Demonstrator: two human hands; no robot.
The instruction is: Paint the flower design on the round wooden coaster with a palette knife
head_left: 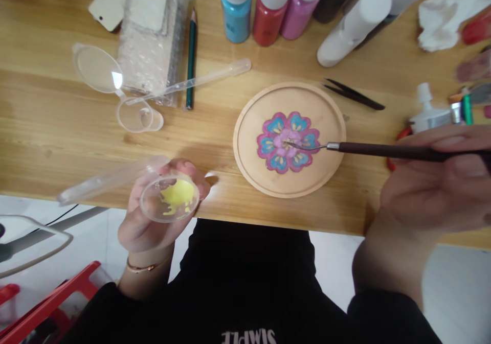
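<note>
Yellow liquid [181,193] in a clear cup [150,210] at the near left, pooled to the cup's right side with stray streaks and drops, much bare plastic showing around it. Left grip [153,235] curled round this cup by the table's [215,206] near edge, mouth tipped up to view, probably to keep the contents seen and within easy dipping reach. Off to the left of it, a long clear plastic piece [111,183], perhaps a lid seen edge-on. At the near right, right grip [441,190] pinched narrow on the dark handle of a slim metal-tipped tool [376,151], likely for fine control; tip at the lilac middle of a pink-and-blue flower [287,132], touching or just above, hard to say. Flower lying inside the rim of a round wooden plate [247,129], between both grips, presumably for short reach from either side.

Farther, past the plate to the right, black tweezers [356,94]. To the left, a second clear cup [128,119], lid hinged back, contents too faint to read; pipette [209,78] slanting away from its rim. Farthest, capped bottles of blue [236,19], red [268,22] and purple [299,17], grouped apart, maybe to spare working room.
</note>
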